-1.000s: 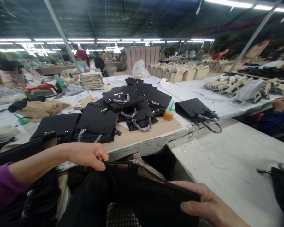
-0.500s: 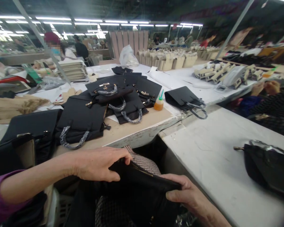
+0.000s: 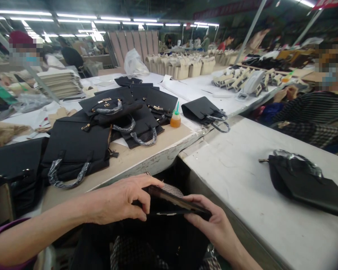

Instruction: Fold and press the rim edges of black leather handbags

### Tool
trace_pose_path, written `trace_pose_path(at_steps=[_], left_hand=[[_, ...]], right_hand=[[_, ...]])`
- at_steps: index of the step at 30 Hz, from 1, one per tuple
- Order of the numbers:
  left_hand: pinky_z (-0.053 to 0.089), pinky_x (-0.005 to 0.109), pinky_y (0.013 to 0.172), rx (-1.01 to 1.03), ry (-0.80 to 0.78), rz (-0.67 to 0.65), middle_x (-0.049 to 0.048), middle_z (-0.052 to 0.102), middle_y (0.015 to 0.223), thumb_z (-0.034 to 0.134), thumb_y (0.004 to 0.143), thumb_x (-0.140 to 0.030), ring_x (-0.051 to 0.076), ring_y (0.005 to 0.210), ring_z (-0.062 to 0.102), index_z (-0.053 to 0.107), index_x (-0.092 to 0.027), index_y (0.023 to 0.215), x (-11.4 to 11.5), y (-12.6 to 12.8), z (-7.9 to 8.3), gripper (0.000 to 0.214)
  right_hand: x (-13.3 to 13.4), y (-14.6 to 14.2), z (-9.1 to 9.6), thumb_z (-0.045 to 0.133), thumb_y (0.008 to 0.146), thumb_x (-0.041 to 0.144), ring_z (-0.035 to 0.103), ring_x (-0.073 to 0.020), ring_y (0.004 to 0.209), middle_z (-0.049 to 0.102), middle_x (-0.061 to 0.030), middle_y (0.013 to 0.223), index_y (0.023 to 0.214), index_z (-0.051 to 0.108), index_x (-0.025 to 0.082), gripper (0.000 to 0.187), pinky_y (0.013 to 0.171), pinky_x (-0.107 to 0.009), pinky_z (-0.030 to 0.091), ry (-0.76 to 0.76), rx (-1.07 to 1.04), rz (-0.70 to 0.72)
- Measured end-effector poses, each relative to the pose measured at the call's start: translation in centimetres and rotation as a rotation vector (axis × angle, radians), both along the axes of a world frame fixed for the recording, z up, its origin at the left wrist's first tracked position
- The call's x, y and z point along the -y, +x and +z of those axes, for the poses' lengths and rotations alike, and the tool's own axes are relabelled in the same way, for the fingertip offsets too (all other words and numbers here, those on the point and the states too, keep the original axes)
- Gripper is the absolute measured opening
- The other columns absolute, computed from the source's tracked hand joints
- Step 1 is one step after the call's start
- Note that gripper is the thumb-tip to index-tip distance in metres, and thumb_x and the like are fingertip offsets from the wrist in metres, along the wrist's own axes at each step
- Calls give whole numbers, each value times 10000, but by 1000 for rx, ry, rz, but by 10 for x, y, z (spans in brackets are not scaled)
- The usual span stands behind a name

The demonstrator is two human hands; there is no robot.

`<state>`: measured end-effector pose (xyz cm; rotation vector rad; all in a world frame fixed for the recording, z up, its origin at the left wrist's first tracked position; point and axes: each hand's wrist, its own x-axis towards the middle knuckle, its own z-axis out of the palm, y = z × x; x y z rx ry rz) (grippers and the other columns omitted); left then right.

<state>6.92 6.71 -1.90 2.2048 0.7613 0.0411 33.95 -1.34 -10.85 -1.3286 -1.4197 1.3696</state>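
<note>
A black handbag [image 3: 169, 228] lies low in front of me, over my lap, its upper edge raised between my two hands. My left hand [image 3: 124, 200] grips the edge at its left end, thumb and fingers bent around it. At the right end, my right hand [image 3: 210, 219] pinches the same edge between thumb and fingers. A strip of the edge between the hands shows a pale, brownish line. Checked cloth [image 3: 171, 189] shows just behind the edge. The bag's lower part is dark and partly hidden.
Black handbags with plastic-wrapped handles [image 3: 70, 176] pile up on the left table. A glue bottle [image 3: 175, 119] stands beside them. Another black bag [image 3: 307, 183] lies on the white table [image 3: 242, 168] at right. A co-worker in a striped sleeve [image 3: 312, 108] sits beyond it.
The bag's edge has tilted, so its narrow top now faces me. My right hand has shifted slightly left and its fingers have moved along the edge. The view has swung right.
</note>
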Motion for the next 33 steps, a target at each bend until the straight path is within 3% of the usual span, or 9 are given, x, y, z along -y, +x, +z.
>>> trace_pose_path(at_steps=[4,7,10,13,21,26,33], left_hand=[[324,390,1149,8,97,-68,-13,458,1492,716,812,-116,257,1369,401,733,-222,755,3,2,1,122],[312,404,1162,-16,170,-95,-8,452,1491,661,860,-129,257,1372,392,724,-224,776,6,0,2,142],[319,410,1158,-7,229,-121,-8,452,1485,648,859,-111,262,1353,409,709,-216,751,10,-2,4,163],[311,424,1162,-20,259,-140,1,443,1486,643,862,-106,265,1349,407,701,-209,746,12,-2,6,166],[307,425,1152,-6,249,-123,66,498,1422,655,890,-191,257,1320,426,662,-194,930,14,6,7,40],[395,350,1048,87,137,-80,66,611,1227,697,872,-235,224,1185,520,661,-188,878,13,17,7,60],[428,267,879,75,52,-77,33,653,1009,623,911,-186,163,948,579,664,-178,854,11,24,8,71]], right_hand=[[0,-3,-7,674,875,225,656,-217,1043,670,-74,1151,1098,611,219,232,919,-358,547,454,192,-96],[-1,-4,-6,641,868,102,625,-229,1073,640,-96,1154,1038,644,214,203,895,-390,550,813,396,-91],[-3,-8,0,633,861,54,625,-237,1044,681,-78,1047,986,669,204,198,936,-467,509,991,507,-29],[-3,-14,5,637,857,46,642,-213,952,710,-44,939,956,670,201,187,955,-489,473,1025,515,-4],[0,-24,10,617,819,-27,627,-213,943,715,-17,814,894,673,194,240,957,-495,436,1046,460,-30],[-1,-29,13,630,820,-6,634,-212,915,708,-22,806,884,671,194,215,936,-486,458,1016,446,-51],[1,-33,16,630,819,-1,641,-223,903,701,-27,801,897,667,198,218,908,-475,477,1017,451,-77]])
